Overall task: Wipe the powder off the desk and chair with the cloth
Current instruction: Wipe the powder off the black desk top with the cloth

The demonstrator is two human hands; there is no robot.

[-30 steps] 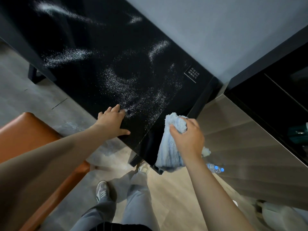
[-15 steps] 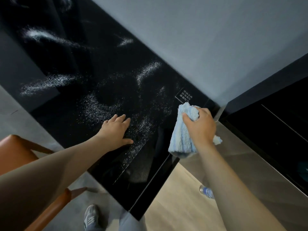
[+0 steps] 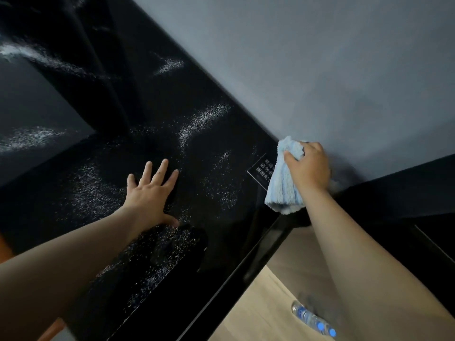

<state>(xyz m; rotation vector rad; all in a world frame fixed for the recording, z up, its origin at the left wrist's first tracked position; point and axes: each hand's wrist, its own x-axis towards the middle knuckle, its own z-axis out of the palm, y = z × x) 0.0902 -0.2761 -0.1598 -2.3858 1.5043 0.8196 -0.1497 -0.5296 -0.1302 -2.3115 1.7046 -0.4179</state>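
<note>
Gripping one cloth (image 3: 283,190) is the right hand (image 3: 309,167); left hand (image 3: 150,193) lies spread on one desk (image 3: 138,99).

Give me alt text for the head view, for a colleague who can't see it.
The right hand grips a light blue cloth at the back corner of a black desk by the grey wall, while the left hand rests flat on the desktop. White powder streaks the surface; a bottle lies on the floor.
</note>
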